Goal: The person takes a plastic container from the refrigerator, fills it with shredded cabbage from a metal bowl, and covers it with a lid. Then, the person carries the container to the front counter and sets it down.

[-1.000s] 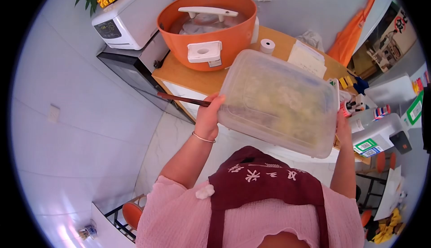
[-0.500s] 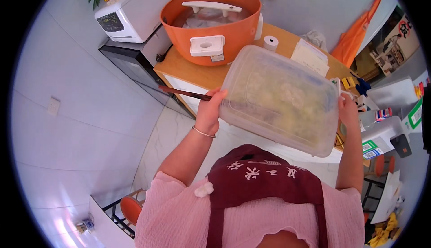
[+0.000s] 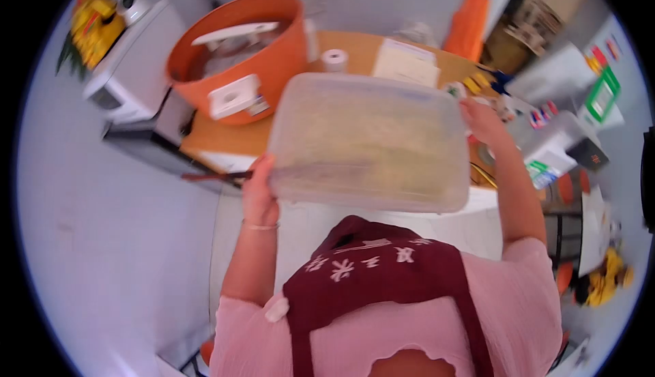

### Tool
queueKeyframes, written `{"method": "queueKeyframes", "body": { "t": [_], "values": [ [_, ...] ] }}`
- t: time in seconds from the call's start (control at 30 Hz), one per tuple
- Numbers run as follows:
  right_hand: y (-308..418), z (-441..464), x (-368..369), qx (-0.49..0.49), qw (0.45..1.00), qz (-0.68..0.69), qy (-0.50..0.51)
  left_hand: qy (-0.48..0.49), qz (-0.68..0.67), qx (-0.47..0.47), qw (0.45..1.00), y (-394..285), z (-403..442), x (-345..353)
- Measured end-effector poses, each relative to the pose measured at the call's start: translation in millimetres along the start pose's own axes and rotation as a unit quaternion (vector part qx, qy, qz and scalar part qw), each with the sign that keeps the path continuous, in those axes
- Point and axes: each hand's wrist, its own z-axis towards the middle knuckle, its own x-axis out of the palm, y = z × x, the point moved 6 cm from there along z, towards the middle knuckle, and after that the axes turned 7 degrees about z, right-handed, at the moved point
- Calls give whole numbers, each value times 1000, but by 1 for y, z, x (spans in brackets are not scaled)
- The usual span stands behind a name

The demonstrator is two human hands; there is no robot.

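Note:
A translucent lidded plastic container [image 3: 372,141] is held up level in front of me, with something pale yellow-green showing blurrily through its lid. My left hand [image 3: 259,187] is closed round its left end. The same hand also grips dark reddish-brown chopsticks [image 3: 217,176], whose ends stick out to the left; a dark streak under the lid may be the rest of them, but I cannot tell. At the container's upper right end, my right hand [image 3: 483,123] is closed on the edge. The fingers of both hands are partly hidden by the container.
Behind the container is a wooden-topped counter [image 3: 341,39] with a large orange tub [image 3: 280,70], a paper roll [image 3: 334,60] and papers [image 3: 405,63]. A white appliance [image 3: 140,63] stands at left. Small items and a green sign [image 3: 602,95] crowd the right side.
My view has turned to the right, so the counter and tub sit further left. The container has swung from slanted to nearly level across, still held in both hands.

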Motion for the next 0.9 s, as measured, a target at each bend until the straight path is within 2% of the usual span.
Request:
{"method": "queueKeyframes", "body": {
  "t": [0.17, 0.33, 0.57, 0.63, 0.67, 0.73, 0.8, 0.83, 0.87, 0.9],
  "values": [
    [2, -2, -2, 72, 997, -3, 31, 31, 20, 5, 999, -2, 0, 3],
    [7, -5, -6, 52, 991, -115, 43, 31, 34, -29, 999, -2, -3, 9],
    [-9, -20, -11, 64, 983, -174, 0, 39, 44, -28, 998, -3, -4, 11],
    [7, -35, -29, 11, 986, -149, -78, 31, 45, -30, 998, -4, -5, 11],
    [15, -44, -36, 5, 986, -147, -77, 38, 43, -28, 998, -3, -4, 10],
    [23, -68, -52, 33, 986, -10, -165, 33, 40, -21, 998, -2, -3, 6],
    [11, -90, -30, 61, 996, 54, -27, 42, 44, -22, 998, -2, -2, 9],
    [16, -105, -16, 100, 977, 179, 62, 33, 43, -14, 998, -5, -3, 11],
    [27, -122, -3, 136, 933, 297, 153, 50, 39, -13, 998, -7, -5, 18],
    [37, -136, 7, 133, 904, 356, 197, 65, 36, -11, 997, -9, -8, 23]
  ]
}}
